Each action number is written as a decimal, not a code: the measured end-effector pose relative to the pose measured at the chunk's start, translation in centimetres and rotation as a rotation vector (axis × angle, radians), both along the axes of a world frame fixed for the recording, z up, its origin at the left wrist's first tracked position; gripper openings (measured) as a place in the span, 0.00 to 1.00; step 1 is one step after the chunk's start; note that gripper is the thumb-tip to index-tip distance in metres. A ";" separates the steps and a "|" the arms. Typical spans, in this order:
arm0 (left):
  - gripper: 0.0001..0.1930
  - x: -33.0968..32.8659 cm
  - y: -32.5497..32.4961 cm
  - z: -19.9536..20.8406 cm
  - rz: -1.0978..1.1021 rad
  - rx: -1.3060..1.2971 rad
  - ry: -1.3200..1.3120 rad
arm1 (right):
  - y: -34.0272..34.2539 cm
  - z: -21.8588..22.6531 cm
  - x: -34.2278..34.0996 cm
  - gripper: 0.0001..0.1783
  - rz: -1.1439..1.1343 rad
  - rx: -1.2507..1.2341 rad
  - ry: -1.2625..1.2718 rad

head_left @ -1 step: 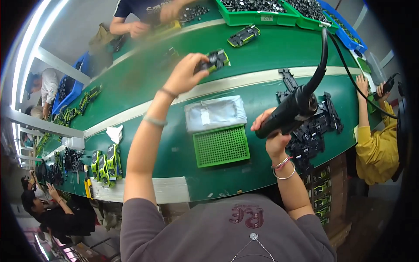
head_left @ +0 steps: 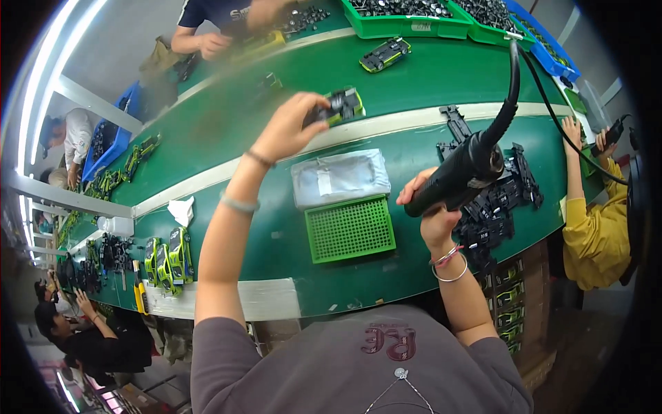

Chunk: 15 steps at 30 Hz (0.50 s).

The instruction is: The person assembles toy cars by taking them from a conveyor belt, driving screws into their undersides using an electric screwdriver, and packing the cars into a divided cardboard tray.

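Observation:
In my left hand (head_left: 291,130) is one end of a toy car (head_left: 345,105) with a black underside and lime-green trim. My fingers and thumb are closed about its left end, over the far side of the green bench. My right hand (head_left: 433,214) is wrapped round a thick black corded power tool, which looks like an electric screwdriver (head_left: 455,176). Its tip is hidden. Under and beside the tool lies a pile of black car chassis (head_left: 507,200). Between my hands are a pale blue cloth-covered tray (head_left: 341,179) and a green perforated basket (head_left: 350,231).
Another toy car (head_left: 385,55) lies underside up farther off. Green bins (head_left: 420,27) of small dark parts stand at the back. Several green car bodies (head_left: 169,259) and a yellow-handled tool (head_left: 140,293) sit at left. A cable (head_left: 512,83) arches rightward. Co-workers sit around.
My left hand and the toy car have shifted slightly nearer to me. The right hand and its tool stay almost in place.

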<state>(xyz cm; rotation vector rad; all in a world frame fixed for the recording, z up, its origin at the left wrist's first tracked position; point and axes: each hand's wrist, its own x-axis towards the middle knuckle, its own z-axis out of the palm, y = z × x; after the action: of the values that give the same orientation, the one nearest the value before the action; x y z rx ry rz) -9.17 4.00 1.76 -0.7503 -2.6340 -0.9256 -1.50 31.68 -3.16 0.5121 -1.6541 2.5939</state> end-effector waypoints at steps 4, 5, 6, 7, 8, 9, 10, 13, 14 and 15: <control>0.18 6.7 1.3 1.2 -0.057 -0.058 -0.156 | 0.1 -0.3 0.0 0.53 -0.015 -0.014 -0.003; 0.18 7.6 1.5 0.9 -0.070 -0.055 -0.180 | 0.2 -0.4 0.0 0.54 -0.031 0.047 0.013; 0.18 8.6 1.7 1.1 -0.050 -0.057 -0.202 | 0.1 -0.4 0.0 0.55 -0.036 0.101 0.031; 0.18 8.9 1.8 0.7 -0.048 -0.054 -0.206 | 0.0 -0.3 0.1 0.55 -0.034 0.104 0.028; 0.18 9.2 1.9 0.2 -0.032 -0.064 -0.181 | -0.1 -0.3 0.1 0.55 -0.037 0.107 0.022; 0.18 9.4 2.2 -0.2 -0.019 -0.071 -0.155 | -0.1 -0.2 0.1 0.55 -0.043 0.113 0.018; 0.19 9.3 2.4 -0.6 -0.035 -0.072 -0.131 | 0.0 -0.4 0.0 0.54 -0.048 0.108 0.024; 0.19 9.3 2.8 -1.2 -0.032 -0.097 -0.081 | -0.1 -0.4 -0.1 0.54 -0.036 0.083 0.032; 0.19 9.3 2.8 -1.1 -0.035 -0.093 -0.094 | -0.2 -0.2 -0.2 0.55 -0.058 0.092 0.045; 0.19 9.3 2.9 -1.3 -0.026 -0.088 -0.090 | -0.3 0.2 0.1 0.55 -0.063 0.104 0.037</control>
<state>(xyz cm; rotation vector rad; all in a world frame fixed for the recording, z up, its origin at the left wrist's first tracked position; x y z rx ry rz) 0.09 6.86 0.48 -0.7825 -2.7655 -0.8740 -1.44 31.37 -2.99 0.5004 -1.7712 2.4501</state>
